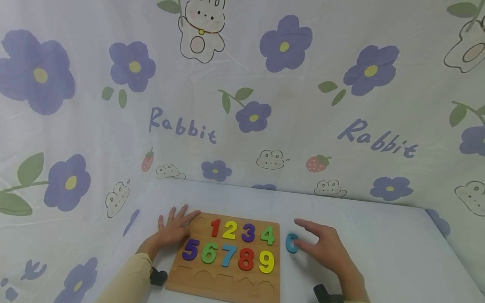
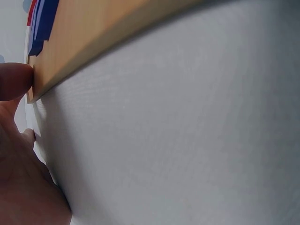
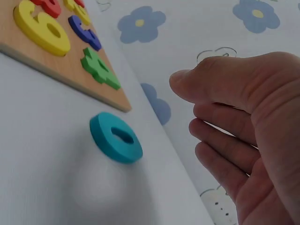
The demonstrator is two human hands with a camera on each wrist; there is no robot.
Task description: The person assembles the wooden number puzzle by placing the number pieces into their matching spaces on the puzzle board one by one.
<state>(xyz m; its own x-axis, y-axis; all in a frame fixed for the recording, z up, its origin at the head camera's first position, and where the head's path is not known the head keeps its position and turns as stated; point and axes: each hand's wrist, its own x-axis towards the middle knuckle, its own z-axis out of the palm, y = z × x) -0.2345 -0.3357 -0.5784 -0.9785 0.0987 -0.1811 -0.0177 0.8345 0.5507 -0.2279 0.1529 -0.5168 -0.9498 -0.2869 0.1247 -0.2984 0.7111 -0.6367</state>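
Note:
A wooden number puzzle board (image 1: 174, 281) lies on the white table with coloured numeral pieces 1 to 9 in two rows. A bare round-topped recess (image 1: 201, 222) shows at its top left corner. My left hand (image 1: 172, 231) rests at the board's left side, thumb and a finger touching its edge, other fingers spread. Just right of the board lies a blue numeral 0 (image 3: 105, 137), flat on the table. My right hand (image 1: 330, 248) hovers beside and above it, thumb and forefinger apart. In the right wrist view a gap separates the thumb (image 3: 206, 82) from the 0.
Along the board's lower edge runs a row of partly outlined shapes (image 1: 235, 283). Behind the table hangs a white cloth (image 1: 235, 139) printed with purple flowers and rabbits. A dark strap-mounted device (image 1: 158, 277) sits at my left wrist.

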